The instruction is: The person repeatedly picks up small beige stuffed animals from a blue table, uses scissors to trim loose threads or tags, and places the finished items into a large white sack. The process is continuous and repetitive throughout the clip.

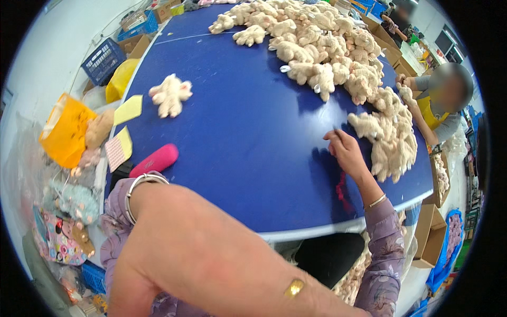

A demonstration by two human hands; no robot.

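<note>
My left hand point(206, 238) is raised very close to the view and fills the lower part. It wears a gold ring, and its fingertips run out past the lower edge, so its grip is hidden. Over the right part of the blue table my right hand point(347, 152) has its fingers curled together, with a small dark thing at the tips that I cannot make out. Beside its wrist lies a thin red cord-like thing point(342, 193). Cream plush toys point(388, 137) lie in a pile just right of this hand. One plush toy point(171, 95) sits apart at the left.
A pink case point(154, 160) and yellow paper notes point(128, 109) lie along the left edge of the blue table point(227, 137). A large plush heap point(317, 42) covers the far side. A co-worker point(441, 103) handles a toy at the right. Cardboard boxes point(429, 235) stand beyond.
</note>
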